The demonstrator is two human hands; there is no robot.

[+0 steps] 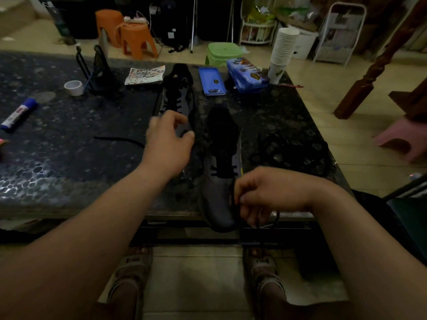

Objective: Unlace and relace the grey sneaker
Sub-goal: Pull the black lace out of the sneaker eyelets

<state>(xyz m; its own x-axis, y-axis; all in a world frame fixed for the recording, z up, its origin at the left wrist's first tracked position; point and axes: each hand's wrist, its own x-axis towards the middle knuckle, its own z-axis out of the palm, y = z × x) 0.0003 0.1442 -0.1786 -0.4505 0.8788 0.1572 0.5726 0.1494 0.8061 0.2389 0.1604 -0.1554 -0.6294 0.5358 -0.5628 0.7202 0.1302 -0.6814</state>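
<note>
Looking down from the head camera, I see the right hand (265, 195) pinching the black lace (233, 197) beside the toe of the near grey sneaker (217, 204), which lies at the front edge of the table (69, 158), toe overhanging. The left hand (168, 139) covers the toe of the second sneaker (180, 95), fingers curled; I cannot tell whether it holds anything. A loose lace (120, 140) lies to its left and a dark cord tangle (291, 151) to the right. Behind stand a blue tray (212, 81) and paper cups (284, 47).
</note>
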